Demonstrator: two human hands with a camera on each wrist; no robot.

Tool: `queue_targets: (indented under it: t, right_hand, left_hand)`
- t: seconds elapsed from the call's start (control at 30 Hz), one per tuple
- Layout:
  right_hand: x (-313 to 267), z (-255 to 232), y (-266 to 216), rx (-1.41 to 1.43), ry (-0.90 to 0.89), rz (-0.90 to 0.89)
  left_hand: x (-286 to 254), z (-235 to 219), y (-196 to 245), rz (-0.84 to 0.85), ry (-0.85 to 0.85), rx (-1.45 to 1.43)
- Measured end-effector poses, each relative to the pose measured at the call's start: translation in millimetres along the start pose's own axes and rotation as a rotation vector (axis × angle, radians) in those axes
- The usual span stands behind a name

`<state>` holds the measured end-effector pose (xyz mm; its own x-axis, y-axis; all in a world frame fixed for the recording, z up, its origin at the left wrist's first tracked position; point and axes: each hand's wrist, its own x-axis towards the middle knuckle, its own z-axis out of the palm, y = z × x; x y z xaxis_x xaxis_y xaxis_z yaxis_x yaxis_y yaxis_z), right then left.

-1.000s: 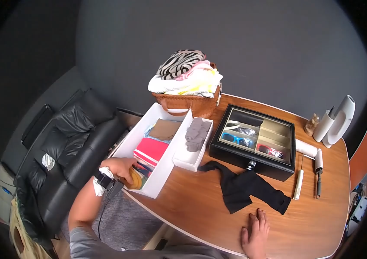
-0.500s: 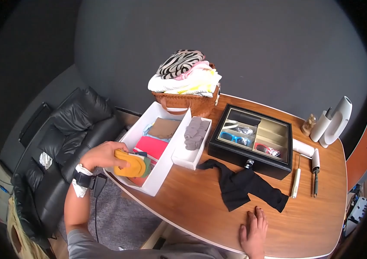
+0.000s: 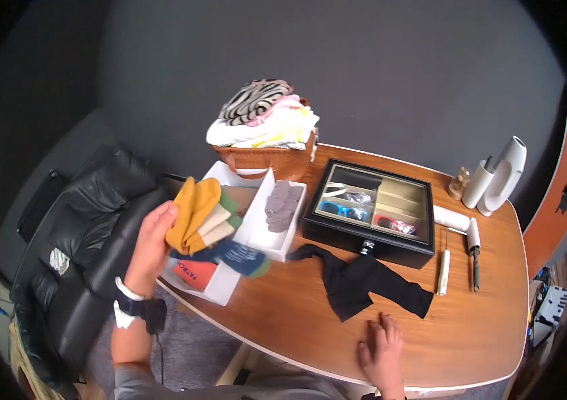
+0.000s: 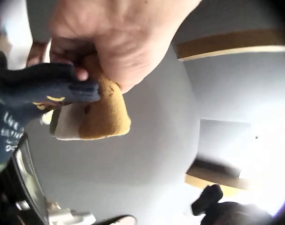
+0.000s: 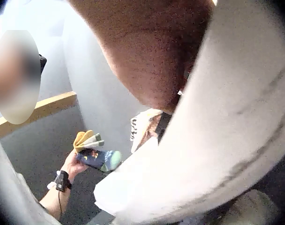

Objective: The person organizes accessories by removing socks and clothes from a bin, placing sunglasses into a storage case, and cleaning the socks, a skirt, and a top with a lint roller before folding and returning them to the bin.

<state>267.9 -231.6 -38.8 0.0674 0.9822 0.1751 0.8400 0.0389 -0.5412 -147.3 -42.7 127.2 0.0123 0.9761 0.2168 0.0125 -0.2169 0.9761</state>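
Note:
My left hand point(image 3: 147, 247) is raised over the near end of a long white box point(image 3: 220, 292), gripping a bunch of socks. Among them are yellow socks point(image 3: 193, 212) with cream and green ends. Below hangs a dark blue sock point(image 3: 240, 257) with pale lettering and a green end. In the left wrist view, the thumb and fingers pinch the yellow sock point(image 4: 107, 112) beside the dark blue one point(image 4: 44, 86). My right hand point(image 3: 385, 353) rests on the wooden table, fingers loosely bent, near a black cloth garment point(image 3: 350, 283). A red item point(image 3: 193, 273) with lettering shows inside the long box.
Grey rolled socks point(image 3: 283, 207) sit in a smaller white box. Right of it stands a black glasses case point(image 3: 363, 243) with a clear lid. Behind is a brown basket point(image 3: 283, 162) heaped with clothes. Brushes, a curling tool point(image 3: 443, 273) and a white dryer point(image 3: 505, 177) stand further right.
My left hand has taken the socks out of the long white box and lifted them; the dark blue sock now hangs down to the right. The right hand stays on the table.

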Motion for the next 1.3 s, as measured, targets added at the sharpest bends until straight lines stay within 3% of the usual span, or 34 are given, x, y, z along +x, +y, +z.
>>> queue_targets:
  t: [0.13,0.2,0.23,0.27,0.37,0.47,0.57,0.6,0.67,0.73,0.8,0.87,1.0,1.1,1.2,1.3]
  right_hand:
    - [6,-7,-28,0.756,-0.096,0.000]
    - [15,-2,-44,1.106,-0.073,-0.040]
    - [21,-1,-50,1.234,-0.029,-0.104]
    - [22,12,-48,1.448,0.006,-0.074]
    - [29,1,-39,1.285,0.147,0.107]
    - [24,-2,-19,1.308,0.181,0.203]
    - [22,2,-23,1.368,0.248,0.245]
    - [24,6,-26,1.335,0.276,0.264]
    - [27,11,-33,1.262,0.328,0.302]
    - [30,12,-37,1.085,0.374,0.205]
    - [33,9,-43,0.918,0.421,0.106]
    - [33,8,-45,0.958,0.454,0.125]
    - [39,-2,-41,1.206,0.584,0.259]
    - [44,-27,-41,1.285,0.537,0.335]
    - [41,-23,-19,1.117,0.591,0.268]
    - [51,-37,-31,1.155,0.641,0.219]
  left_hand:
    - [-53,94,-42,-0.095,-0.127,-0.550]
    - [-68,145,-83,-0.320,-0.361,-0.770]
    - [-81,171,-114,-0.362,-0.380,-0.595]
    - [-89,194,-130,-0.542,-0.521,-0.875]
    - [-118,226,-139,-0.550,-0.497,-0.641]
    - [-114,216,-155,-0.353,-0.536,-0.156]
    - [-112,214,-136,-0.261,-0.458,-0.096]
    - [-112,216,-132,-0.398,-0.421,-0.319]
    - [-115,215,-130,-0.293,-0.475,-0.317]
    - [-118,216,-119,-0.167,-0.550,-0.301]
    - [-121,215,-113,-0.223,-0.555,-0.255]
    - [-120,213,-116,-0.361,-0.466,-0.322]
    - [-113,211,-132,-0.372,-0.212,-0.623]
    - [-109,208,-125,-0.421,-0.173,-0.756]
    - [-106,204,-129,-0.415,-0.173,-0.776]
    - [-98,202,-124,-0.403,-0.185,-0.741]
